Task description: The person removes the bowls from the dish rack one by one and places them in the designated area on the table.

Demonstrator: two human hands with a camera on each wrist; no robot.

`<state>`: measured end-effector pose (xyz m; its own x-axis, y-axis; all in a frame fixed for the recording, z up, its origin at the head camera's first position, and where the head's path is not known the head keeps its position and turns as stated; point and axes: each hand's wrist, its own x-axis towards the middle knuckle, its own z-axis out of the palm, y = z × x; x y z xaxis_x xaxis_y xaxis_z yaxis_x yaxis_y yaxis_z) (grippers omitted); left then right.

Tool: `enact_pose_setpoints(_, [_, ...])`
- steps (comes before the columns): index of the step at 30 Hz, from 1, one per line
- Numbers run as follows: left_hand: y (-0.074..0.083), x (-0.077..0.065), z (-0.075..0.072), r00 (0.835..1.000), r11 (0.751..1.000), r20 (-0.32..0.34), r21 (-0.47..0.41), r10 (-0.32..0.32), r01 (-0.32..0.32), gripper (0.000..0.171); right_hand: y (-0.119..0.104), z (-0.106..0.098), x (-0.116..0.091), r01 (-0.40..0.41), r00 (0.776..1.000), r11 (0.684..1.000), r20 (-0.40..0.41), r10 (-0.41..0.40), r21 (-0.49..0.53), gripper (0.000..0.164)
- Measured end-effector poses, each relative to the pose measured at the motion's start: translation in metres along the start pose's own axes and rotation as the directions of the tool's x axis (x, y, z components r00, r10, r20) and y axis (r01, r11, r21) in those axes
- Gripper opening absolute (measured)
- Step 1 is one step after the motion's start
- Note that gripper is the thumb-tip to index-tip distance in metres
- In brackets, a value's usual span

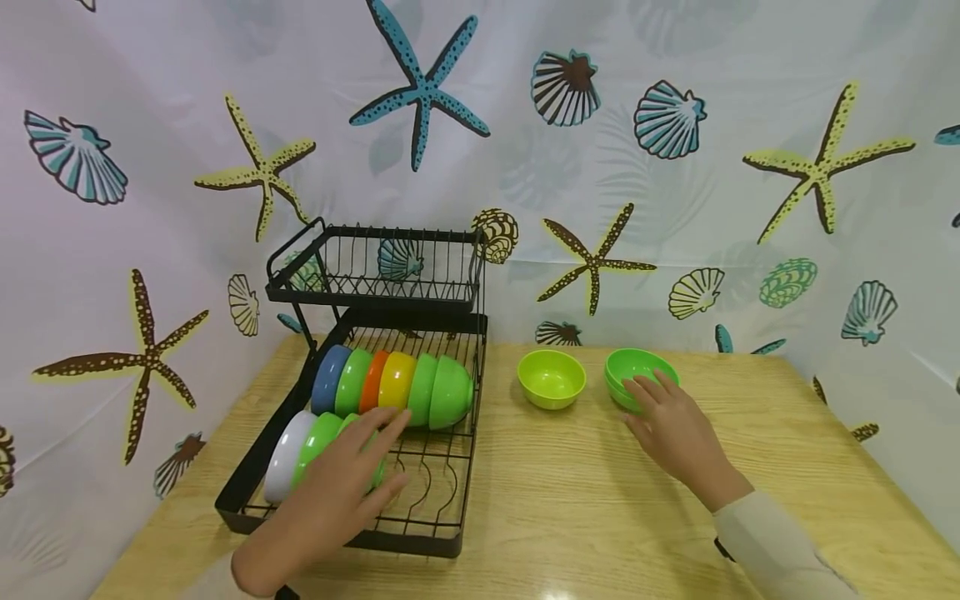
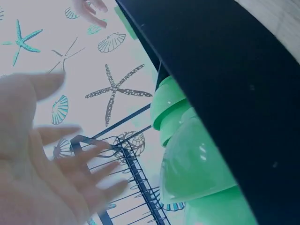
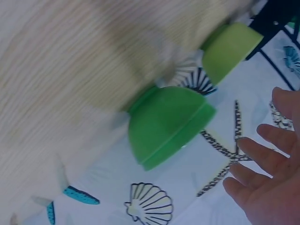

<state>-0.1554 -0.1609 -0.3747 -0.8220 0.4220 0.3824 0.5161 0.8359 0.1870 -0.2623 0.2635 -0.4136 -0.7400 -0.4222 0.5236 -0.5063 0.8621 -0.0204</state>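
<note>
My left hand (image 1: 337, 492) hovers over the front of a black dish rack (image 1: 420, 546), fingers spread, close to a front row of one white bowl (image 1: 287, 458) and green bowls (image 1: 318, 442). Behind it stands a row of tilted bowls: blue (image 1: 330, 379), green, orange, yellow (image 1: 397, 379) and green (image 1: 450, 392). On the table, my right hand (image 1: 678, 433) is above the near right side of stacked green bowls (image 1: 630, 362). The right wrist view shows its fingers apart from that green stack (image 3: 168, 126). A yellow-green bowl (image 1: 551, 379) sits upright left of the stack.
The rack's upper tier (image 1: 375, 292) rises at the back left. A light wooden table (image 1: 570, 500) carries the rack and bowls. A white curtain (image 1: 495, 167) printed with starfish and shells surrounds the table's back and sides.
</note>
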Motion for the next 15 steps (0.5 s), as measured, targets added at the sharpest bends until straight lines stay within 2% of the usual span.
enact_pose_setpoints(3, [-0.003, 0.003, -0.005, 0.99, 0.991, -0.038, 0.001, -0.133, 0.133, 0.069, -0.011, -0.008, -0.002, 0.007, 1.0, 1.0, 0.012, -0.007, 0.001, 0.054])
enact_pose_setpoints(6, [-0.007, 0.006, -0.013, 0.974, 0.974, -0.04, -0.037, -0.224, 0.223, 0.068, -0.021, -0.017, -0.005, 0.013, 0.999, 1.0, 0.031, -0.013, 0.001, 0.057])
enact_pose_setpoints(11, [-0.013, 0.005, -0.021, 0.953, 0.947, 0.015, -0.103, -0.304, 0.304, 0.067, -0.035, -0.032, -0.012, 0.008, 0.998, 1.0, 0.07, -0.01, 0.03, 0.063])
enact_pose_setpoints(15, [-0.017, 0.003, -0.02, 0.946, 0.937, 0.039, -0.125, -0.323, 0.325, 0.069, -0.044, -0.041, -0.017, 0.014, 0.998, 0.999, 0.065, -0.017, 0.047, 0.067])
